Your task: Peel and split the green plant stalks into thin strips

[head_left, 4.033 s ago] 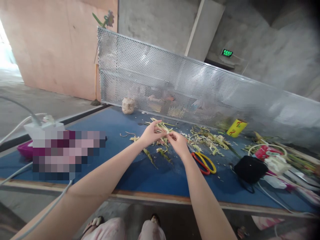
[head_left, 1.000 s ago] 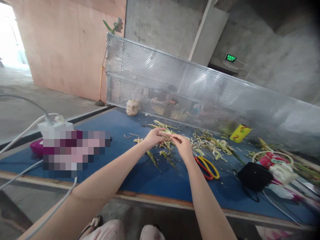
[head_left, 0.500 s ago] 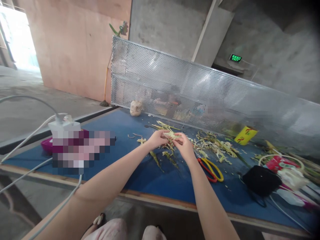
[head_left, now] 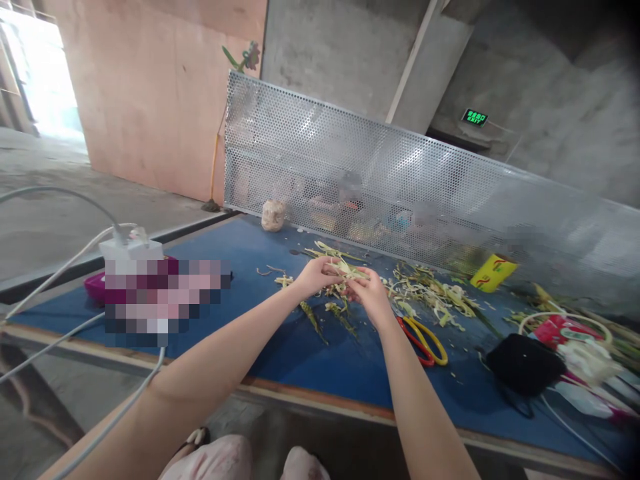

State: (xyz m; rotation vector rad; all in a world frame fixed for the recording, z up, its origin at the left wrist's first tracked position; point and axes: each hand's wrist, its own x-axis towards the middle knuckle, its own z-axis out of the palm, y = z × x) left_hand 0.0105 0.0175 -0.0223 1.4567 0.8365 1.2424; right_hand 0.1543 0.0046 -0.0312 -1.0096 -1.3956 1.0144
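My left hand (head_left: 316,276) and my right hand (head_left: 369,289) are close together over the middle of the table, fingers closed on a pale green piece of plant (head_left: 351,270) between them. It looks like a strip or bundle of leafy stalk; its exact kind is too small to make out. Beneath and behind my hands lie long green strips (head_left: 333,250). Two green seed-head-like pieces (head_left: 313,321) rest on the blue surface just in front. Right of my right hand spreads a heap of pale peeled plant shreds (head_left: 440,293). Scissors with red and yellow handles (head_left: 425,341) lie beside my right forearm.
A perforated metal screen (head_left: 350,160) stands along the table's back edge. At left are a purple power strip (head_left: 95,288) with a white plug and cables. A yellow packet (head_left: 494,272), a black pouch (head_left: 525,363) and more stalks are at right. A tan lump (head_left: 273,216) sits at the back.
The pale plant piece has turned slightly and extends further toward my right hand, whose fingers have shifted a little. Both hands keep their grip; the view has moved slightly.
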